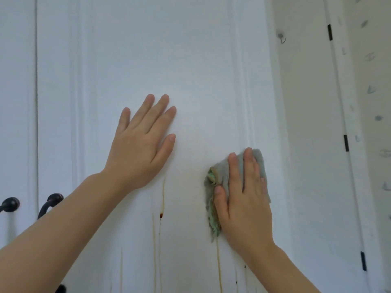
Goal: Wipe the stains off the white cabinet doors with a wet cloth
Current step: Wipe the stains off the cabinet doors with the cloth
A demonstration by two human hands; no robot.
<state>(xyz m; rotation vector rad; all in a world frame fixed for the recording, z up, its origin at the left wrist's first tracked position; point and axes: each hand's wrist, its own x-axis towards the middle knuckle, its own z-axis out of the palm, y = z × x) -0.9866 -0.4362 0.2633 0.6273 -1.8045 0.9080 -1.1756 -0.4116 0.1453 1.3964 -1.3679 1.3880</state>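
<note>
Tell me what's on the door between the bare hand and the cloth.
Head view: mostly bare white door separates the left hand from the cloth; lower down, a brown drip streak runs between them.

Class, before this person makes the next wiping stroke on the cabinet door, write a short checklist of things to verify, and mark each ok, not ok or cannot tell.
1. Cloth flat against the door: ok, the right hand presses it there.
2. Left hand bracing the door with an open palm: ok.
3. Stains remaining: not ok, brown drip streaks run below both hands.
4. Cloth wet enough: cannot tell.
5. Stroke path free of the dark handles: ok, they sit far to the left.
</note>
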